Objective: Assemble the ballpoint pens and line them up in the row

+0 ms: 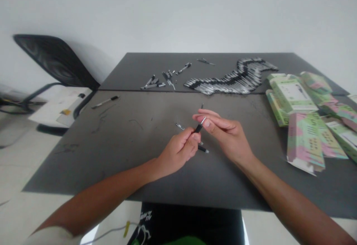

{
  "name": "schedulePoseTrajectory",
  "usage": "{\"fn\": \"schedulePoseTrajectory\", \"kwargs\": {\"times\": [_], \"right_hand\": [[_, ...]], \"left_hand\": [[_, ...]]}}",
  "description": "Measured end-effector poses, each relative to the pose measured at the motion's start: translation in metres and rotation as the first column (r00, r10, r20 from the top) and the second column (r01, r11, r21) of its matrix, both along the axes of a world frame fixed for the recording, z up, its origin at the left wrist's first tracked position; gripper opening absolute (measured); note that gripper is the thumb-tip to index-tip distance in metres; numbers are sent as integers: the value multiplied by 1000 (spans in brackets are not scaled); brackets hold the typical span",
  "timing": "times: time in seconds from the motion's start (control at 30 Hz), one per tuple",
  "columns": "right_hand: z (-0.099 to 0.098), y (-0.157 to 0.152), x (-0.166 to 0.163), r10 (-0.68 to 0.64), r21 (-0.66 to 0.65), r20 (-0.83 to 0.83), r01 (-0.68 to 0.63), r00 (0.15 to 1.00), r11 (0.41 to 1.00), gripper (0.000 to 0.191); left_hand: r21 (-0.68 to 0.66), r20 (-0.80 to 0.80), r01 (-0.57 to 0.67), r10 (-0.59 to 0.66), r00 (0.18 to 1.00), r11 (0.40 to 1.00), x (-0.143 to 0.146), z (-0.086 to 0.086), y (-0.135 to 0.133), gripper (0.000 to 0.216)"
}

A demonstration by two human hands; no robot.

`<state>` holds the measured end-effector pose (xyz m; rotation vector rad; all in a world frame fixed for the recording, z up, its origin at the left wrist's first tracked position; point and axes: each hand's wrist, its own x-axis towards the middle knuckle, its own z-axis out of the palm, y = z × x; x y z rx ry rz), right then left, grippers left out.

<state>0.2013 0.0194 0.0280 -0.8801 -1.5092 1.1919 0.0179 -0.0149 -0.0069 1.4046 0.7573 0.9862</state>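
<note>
My left hand point(181, 149) is closed around a pen, whose black grip point(198, 127) pokes out past the thumb and points up to the right. At its end, my right hand point(227, 131) pinches the small silver pen tip point(203, 120) between thumb and fingers. A thin dark point point(202, 105) shows just beyond the right fingertips; whether that hand holds it I cannot tell. Under the hands lie pen parts on the table, among them a black-ended piece point(203, 149) and a clear piece point(180, 126), partly covered by the left hand.
A long curved row of pens point(231, 81) lies across the dark table point(83, 155). Loose pens and parts point(153, 83) are left of it, with a single pen point(106, 102) farther left. Green and pink boxes point(305, 139) pile up at right. A black chair point(55, 59) stands at left.
</note>
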Motion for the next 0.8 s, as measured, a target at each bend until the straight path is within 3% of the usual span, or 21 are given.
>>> {"fn": "schedulePoseTrajectory", "kwargs": {"times": [0.27,0.5,0.63,0.73,0.8], "right_hand": [[0,-2,1,-3,39,39,2,999,999,18],[-2,-2,-5,-20,-43,-42,19,999,999,13],[-8,0,-4,-4,-101,-83,-5,997,995,44],[-6,8,6,-155,-3,38,155,987,988,44],[0,20,12,-289,159,161,265,944,951,40]], "left_hand": [[18,-12,16,-16,1000,1000,-6,0,4,34],[0,18,0,0,1000,1000,-1,-2,2,37],[66,-26,-66,68,997,996,0,-2,1,37],[163,-72,-113,126,989,980,-1,-3,0,39],[248,-110,-131,162,981,960,-3,-2,0,40]]}}
